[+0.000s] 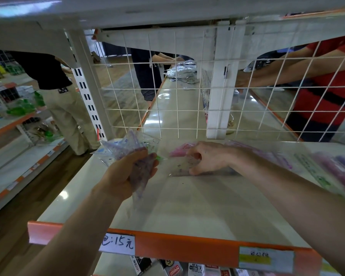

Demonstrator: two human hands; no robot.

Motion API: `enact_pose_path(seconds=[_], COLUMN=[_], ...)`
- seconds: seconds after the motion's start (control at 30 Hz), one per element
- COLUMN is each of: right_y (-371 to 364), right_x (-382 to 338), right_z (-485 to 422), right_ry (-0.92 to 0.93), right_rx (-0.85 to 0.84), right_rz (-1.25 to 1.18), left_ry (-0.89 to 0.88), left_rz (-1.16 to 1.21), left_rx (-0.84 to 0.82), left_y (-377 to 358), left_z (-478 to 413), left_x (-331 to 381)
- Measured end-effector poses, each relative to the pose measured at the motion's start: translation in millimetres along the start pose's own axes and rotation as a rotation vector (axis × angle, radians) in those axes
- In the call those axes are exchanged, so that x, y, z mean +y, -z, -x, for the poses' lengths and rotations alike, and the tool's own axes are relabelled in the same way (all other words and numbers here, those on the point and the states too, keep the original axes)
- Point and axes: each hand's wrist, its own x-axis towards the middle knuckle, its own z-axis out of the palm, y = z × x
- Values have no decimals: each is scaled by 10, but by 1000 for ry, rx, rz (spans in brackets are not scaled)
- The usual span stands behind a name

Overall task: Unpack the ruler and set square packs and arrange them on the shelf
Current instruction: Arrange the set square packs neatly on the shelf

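We stand in a shop aisle with a wooden floor, facing a pale, glossy shelf (187, 206) that runs beneath both hands and reflects the ceiling lights. Its front lip, nearer to us than the hands, is an orange strip (167, 246) carrying a handwritten price label (118, 245) below the left forearm. Just beyond the hands a white wire grid (167, 96) closes the back of the shelf. Through it we see a second shelf stretching away with silver packets (181, 71) at its far end. A person in a black top (54, 76) stands beyond the left hand, and a person in a red top (327, 86) beyond the right. Our left hand (127, 172) is curled around a clear bundle of set square packs (126, 148), held just above the shelf. Our right hand (205, 158) pinches a pink-topped pack (179, 166) lying flat on the shelf, close beside the left hand. To the right of the right hand, more blurred packs (327, 166) lie along the shelf.
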Motion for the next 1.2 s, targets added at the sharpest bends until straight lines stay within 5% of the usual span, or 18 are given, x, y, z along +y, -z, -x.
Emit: enact_pose_path(seconds=[0.5,0.6,0.7,1.2], right_y=[-54,110,167,196], right_x=[46,84,-5,69], right_z=[24,118,218,217], right_ry=[39,96,148,191], right_rx=[101,268,171,239], right_rz=[-6,-549,-993,-757], left_ry=[55,61,71,83], left_rz=[-71,-94,-108,-180], left_rx=[-173,-247,-294,-216], left_y=[-247,-293,-363,-409], left_z=[232,275,269,216], left_x=[-72,-82,-105,-133])
